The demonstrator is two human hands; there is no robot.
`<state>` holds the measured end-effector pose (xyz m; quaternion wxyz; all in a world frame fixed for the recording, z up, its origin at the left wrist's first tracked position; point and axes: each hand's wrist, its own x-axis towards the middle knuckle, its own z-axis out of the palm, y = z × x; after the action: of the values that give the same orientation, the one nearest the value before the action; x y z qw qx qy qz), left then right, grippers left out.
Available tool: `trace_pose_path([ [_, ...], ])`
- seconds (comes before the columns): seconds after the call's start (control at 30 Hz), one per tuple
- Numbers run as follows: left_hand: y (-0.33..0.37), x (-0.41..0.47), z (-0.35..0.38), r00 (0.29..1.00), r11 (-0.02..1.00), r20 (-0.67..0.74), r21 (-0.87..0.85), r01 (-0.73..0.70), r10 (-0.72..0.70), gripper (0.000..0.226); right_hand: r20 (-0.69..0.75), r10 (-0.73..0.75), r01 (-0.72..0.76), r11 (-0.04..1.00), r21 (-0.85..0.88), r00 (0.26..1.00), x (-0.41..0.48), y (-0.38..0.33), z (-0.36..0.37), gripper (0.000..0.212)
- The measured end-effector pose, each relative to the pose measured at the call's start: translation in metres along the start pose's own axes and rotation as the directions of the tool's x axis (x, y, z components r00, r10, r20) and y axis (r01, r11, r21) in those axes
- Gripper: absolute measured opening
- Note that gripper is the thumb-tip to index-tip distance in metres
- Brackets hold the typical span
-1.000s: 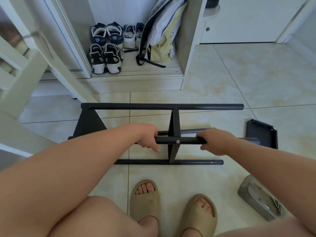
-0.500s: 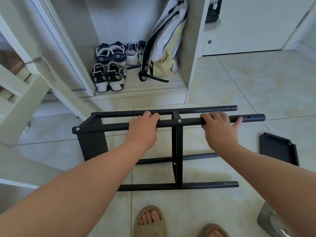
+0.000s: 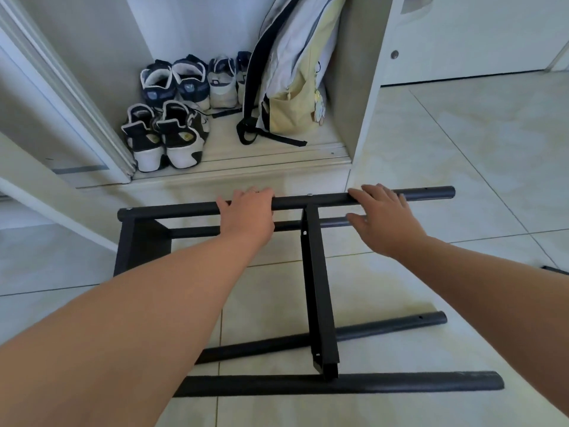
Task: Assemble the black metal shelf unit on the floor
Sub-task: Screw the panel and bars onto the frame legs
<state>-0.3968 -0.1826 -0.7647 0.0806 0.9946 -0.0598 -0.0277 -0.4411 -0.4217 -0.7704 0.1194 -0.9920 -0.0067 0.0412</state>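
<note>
shelf frame (image 3: 317, 288), four tubes: left hand (image 3: 249, 215) grips top tube (image 3: 326, 198), right hand (image 3: 385, 221) lies flat on it.

Shelf frame (image 3: 317, 291), centre: matte black all over, tubes greyer where light hits. Floor tiles (image 3: 462, 134): cream, faint yellowish marbling, thin grey grout lines. Upper left, front sneakers (image 3: 166, 138): black and white. Rear sneakers (image 3: 174, 83): navy with white trim. Pale sneakers (image 3: 222, 84) beside them: off-white, grey. Backpack (image 3: 292, 112), upper centre: pale yellow and light grey, dark straps. Cabinet (image 3: 462, 35), upper right: white.
</note>
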Motion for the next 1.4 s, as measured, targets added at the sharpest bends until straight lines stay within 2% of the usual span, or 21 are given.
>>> trace_pose_path([
  [0.13,-0.015,0.013,0.029,0.996,0.998,0.063,0.028,0.054,-0.056,0.032,0.125,-0.016,0.003,0.994,0.107,0.992,0.015,0.003,0.027,0.063],
  [0.3,-0.024,0.010,0.051,0.994,0.995,0.051,-0.022,0.096,-0.095,0.041,0.177,-0.010,-0.008,0.995,0.100,0.984,0.008,-0.002,0.051,0.065],
  [0.5,-0.012,-0.031,0.050,1.000,0.977,-0.016,-0.212,-0.026,0.023,0.047,0.113,-0.049,0.033,0.990,0.135,0.992,-0.033,-0.010,0.041,0.064],
  [0.6,-0.004,-0.067,0.049,0.998,0.933,0.024,-0.358,-0.040,0.052,0.046,0.123,-0.106,0.082,0.979,0.189,0.987,-0.071,-0.014,0.029,0.065],
  [0.63,-0.002,-0.079,0.049,0.996,0.912,0.072,-0.409,-0.010,0.044,0.044,0.141,-0.123,0.093,0.975,0.203,0.982,-0.086,-0.015,0.025,0.066],
  [0.7,0.003,-0.102,0.048,0.963,0.853,0.270,-0.505,0.133,0.010,0.041,0.195,-0.152,0.107,0.969,0.222,0.969,-0.117,-0.016,0.021,0.069],
  [0.77,0.008,-0.121,0.046,0.860,0.777,0.510,-0.550,0.307,0.021,0.044,0.271,-0.171,0.116,0.972,0.206,0.947,-0.144,-0.015,0.022,0.067],
  [0.83,0.016,-0.136,0.045,0.755,0.692,0.653,-0.573,0.439,0.062,0.046,0.335,-0.182,0.133,0.978,0.162,0.925,-0.167,-0.013,0.027,0.067],
  [0.87,0.020,-0.141,0.046,0.734,0.663,0.674,-0.588,0.464,0.084,0.043,0.359,-0.182,0.141,0.980,0.138,0.915,-0.175,-0.012,0.030,0.067],
  [0.97,0.032,-0.146,0.051,0.745,0.582,0.661,-0.642,0.499,0.090,0.023,0.416,-0.164,0.150,0.986,0.067,0.894,-0.187,-0.007,0.043,0.060],
  [1.07,0.035,-0.142,0.053,0.732,0.436,0.677,-0.682,0.587,0.073,0.023,0.456,-0.151,0.147,0.988,0.044,0.877,-0.189,-0.004,0.053,0.041],
  [1.2,0.033,-0.138,0.052,0.721,0.372,0.685,-0.699,0.610,0.104,0.015,0.435,-0.171,0.148,0.985,0.086,0.884,-0.190,-0.001,0.061,0.035],
  [1.33,0.031,-0.137,0.053,0.738,0.305,0.664,-0.732,0.609,0.122,0.012,0.439,-0.186,0.135,0.980,0.143,0.879,-0.188,0.001,0.065,0.027],
  [1.4,0.028,-0.135,0.053,0.746,0.287,0.654,-0.743,0.604,0.124,0.012,0.431,-0.188,0.133,0.979,0.155,0.882,-0.187,0.001,0.067,0.029],
])
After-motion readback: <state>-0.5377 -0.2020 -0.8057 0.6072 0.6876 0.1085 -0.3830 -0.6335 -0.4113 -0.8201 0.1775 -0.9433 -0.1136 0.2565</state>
